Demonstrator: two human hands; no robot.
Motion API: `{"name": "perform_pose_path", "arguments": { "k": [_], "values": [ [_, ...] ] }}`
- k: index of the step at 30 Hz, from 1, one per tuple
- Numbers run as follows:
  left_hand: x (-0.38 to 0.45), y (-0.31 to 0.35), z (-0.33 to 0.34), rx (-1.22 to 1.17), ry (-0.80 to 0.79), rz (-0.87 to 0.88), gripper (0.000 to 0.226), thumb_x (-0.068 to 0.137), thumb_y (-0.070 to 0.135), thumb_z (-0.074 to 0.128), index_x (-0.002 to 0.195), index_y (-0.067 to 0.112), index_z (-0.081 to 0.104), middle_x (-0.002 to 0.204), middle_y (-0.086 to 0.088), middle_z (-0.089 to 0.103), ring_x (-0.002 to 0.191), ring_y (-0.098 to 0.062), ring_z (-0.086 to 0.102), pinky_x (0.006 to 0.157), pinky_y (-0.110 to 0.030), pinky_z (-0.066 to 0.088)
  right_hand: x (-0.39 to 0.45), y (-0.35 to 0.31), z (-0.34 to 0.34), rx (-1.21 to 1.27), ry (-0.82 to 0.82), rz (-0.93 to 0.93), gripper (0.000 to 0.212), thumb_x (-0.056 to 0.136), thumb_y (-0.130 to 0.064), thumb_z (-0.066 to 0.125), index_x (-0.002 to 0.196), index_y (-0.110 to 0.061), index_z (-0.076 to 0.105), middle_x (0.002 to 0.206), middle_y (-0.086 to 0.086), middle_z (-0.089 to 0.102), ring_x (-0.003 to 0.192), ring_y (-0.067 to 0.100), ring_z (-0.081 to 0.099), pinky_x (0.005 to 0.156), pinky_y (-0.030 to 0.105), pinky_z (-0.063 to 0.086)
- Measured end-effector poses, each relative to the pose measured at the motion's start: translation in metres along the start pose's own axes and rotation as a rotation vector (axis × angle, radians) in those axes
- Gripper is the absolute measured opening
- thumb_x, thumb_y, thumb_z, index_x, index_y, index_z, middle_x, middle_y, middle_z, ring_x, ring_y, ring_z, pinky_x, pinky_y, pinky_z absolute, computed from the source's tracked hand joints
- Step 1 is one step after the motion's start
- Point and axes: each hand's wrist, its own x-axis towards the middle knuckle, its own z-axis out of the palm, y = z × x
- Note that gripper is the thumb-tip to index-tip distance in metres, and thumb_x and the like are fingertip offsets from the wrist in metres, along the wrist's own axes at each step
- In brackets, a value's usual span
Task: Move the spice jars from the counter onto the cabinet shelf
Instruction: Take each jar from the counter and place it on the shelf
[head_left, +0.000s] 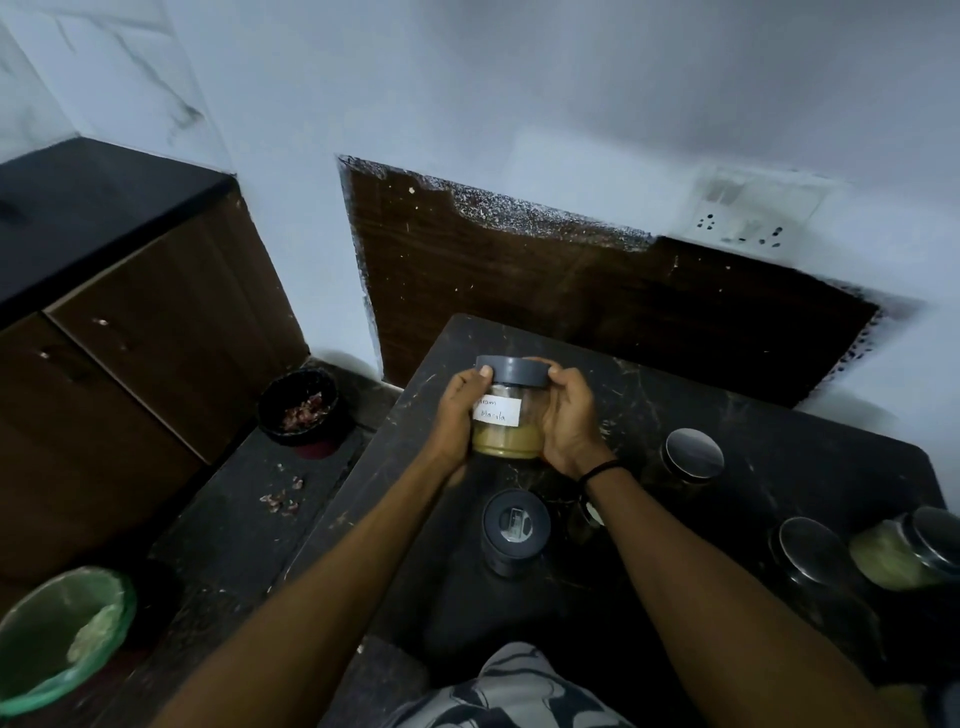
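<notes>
On the dark counter (779, 467), nearest, a black jar (514, 530) stands upright, and three more jars (693, 454) stand to the right. Further, both hands grip one jar (509, 415) above the counter: left hand (457, 421) and right hand (569, 421) curl round its sides. It is upright, grey lid up, label facing the person.

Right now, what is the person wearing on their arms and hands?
Both forearms are bare, with no sleeves or gloves. The right hand has a thin black band around its wrist. The left hand wears nothing that shows.
</notes>
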Motion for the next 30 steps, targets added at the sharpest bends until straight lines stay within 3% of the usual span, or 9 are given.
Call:
{"name": "perform_pose_path", "arguments": {
  "k": [4, 7, 11, 13, 15, 18, 23, 26, 30],
  "values": [
    [-0.008, -0.005, 0.003, -0.02, 0.088, 0.035, 0.048, 0.084, 0.041, 0.066, 0.114, 0.003, 0.057, 0.106, -0.022, 0.062, 0.096, -0.035, 0.059, 0.09, -0.059, 0.05, -0.011, -0.002, 0.008, -0.026, 0.037, 0.036, 0.035, 0.099, -0.024, 0.031, 0.118, -0.005, 0.054, 0.105, 0.021, 0.062, 0.093, 0.031, 0.061, 0.089, 0.045, 0.048],
    [-0.01, 0.003, 0.003, -0.002, 0.093, 0.052, 0.052, 0.08, 0.04, 0.07, 0.115, 0.002, 0.058, 0.102, -0.017, 0.066, 0.091, -0.032, 0.063, 0.081, -0.047, 0.054, -0.014, -0.003, 0.011, -0.065, 0.067, 0.045, 0.046, 0.101, -0.025, 0.028, 0.131, 0.0, 0.051, 0.114, 0.023, 0.061, 0.1, 0.031, 0.059, 0.092, 0.045, 0.047],
    [-0.008, 0.016, -0.001, -0.007, 0.09, 0.03, 0.04, 0.081, 0.039, 0.07, 0.108, 0.01, 0.061, 0.101, -0.015, 0.069, 0.087, -0.028, 0.068, 0.072, -0.04, 0.058, -0.021, -0.006, 0.02, -0.143, 0.168, 0.056, 0.052, 0.1, -0.035, 0.039, 0.133, 0.002, 0.052, 0.128, 0.031, 0.059, 0.115, 0.042, 0.058, 0.107, 0.057, 0.042],
    [-0.005, 0.021, -0.001, -0.02, 0.077, 0.033, 0.036, 0.085, 0.036, 0.066, 0.109, 0.01, 0.06, 0.103, -0.015, 0.067, 0.089, -0.028, 0.067, 0.07, -0.039, 0.058, -0.021, -0.009, 0.023, -0.179, 0.223, 0.001, 0.047, 0.1, -0.032, 0.042, 0.128, 0.005, 0.051, 0.129, 0.033, 0.057, 0.118, 0.045, 0.057, 0.104, 0.06, 0.044],
    [-0.002, 0.028, 0.002, -0.031, 0.06, 0.042, 0.039, 0.086, 0.036, 0.065, 0.113, 0.009, 0.06, 0.104, -0.017, 0.067, 0.091, -0.029, 0.067, 0.073, -0.04, 0.057, -0.022, -0.016, 0.026, -0.243, 0.234, -0.089, 0.029, 0.102, -0.027, 0.041, 0.114, -0.002, 0.051, 0.119, 0.028, 0.06, 0.105, 0.036, 0.063, 0.09, 0.048, 0.055],
    [0.003, 0.048, 0.015, -0.05, 0.045, 0.074, 0.048, 0.088, 0.035, 0.063, 0.121, 0.001, 0.058, 0.102, -0.016, 0.067, 0.089, -0.028, 0.066, 0.075, -0.041, 0.056, -0.025, -0.037, 0.034, -0.272, 0.165, -0.183, 0.014, 0.103, -0.024, 0.04, 0.104, -0.014, 0.048, 0.105, 0.016, 0.058, 0.091, 0.025, 0.06, 0.068, 0.032, 0.053],
    [0.018, 0.104, 0.058, -0.074, 0.05, 0.197, 0.04, 0.095, 0.027, 0.061, 0.122, -0.002, 0.056, 0.091, -0.011, 0.066, 0.081, -0.024, 0.064, 0.067, -0.033, 0.056, -0.02, -0.097, 0.05, -0.374, 0.01, -0.344, 0.026, 0.097, -0.014, 0.045, 0.119, -0.022, 0.057, 0.12, 0.011, 0.064, 0.1, 0.019, 0.064, 0.079, 0.033, 0.053],
    [0.026, 0.143, 0.086, -0.081, 0.054, 0.28, 0.044, 0.095, 0.027, 0.063, 0.122, -0.007, 0.054, 0.101, -0.02, 0.061, 0.09, -0.032, 0.06, 0.078, -0.042, 0.053, -0.021, -0.137, 0.067, -0.451, -0.114, -0.424, 0.041, 0.089, -0.011, 0.049, 0.12, -0.034, 0.062, 0.115, 0.0, 0.071, 0.099, 0.013, 0.069, 0.075, 0.026, 0.056],
    [0.034, 0.19, 0.118, -0.081, 0.077, 0.383, 0.026, 0.091, 0.028, 0.068, 0.102, 0.006, 0.059, 0.098, -0.019, 0.064, 0.088, -0.031, 0.063, 0.081, -0.047, 0.055, -0.019, -0.186, 0.085, -0.483, -0.172, -0.524, 0.049, 0.082, -0.01, 0.052, 0.12, -0.037, 0.063, 0.118, 0.006, 0.067, 0.102, 0.018, 0.068, 0.079, 0.029, 0.057]
  ]
}}
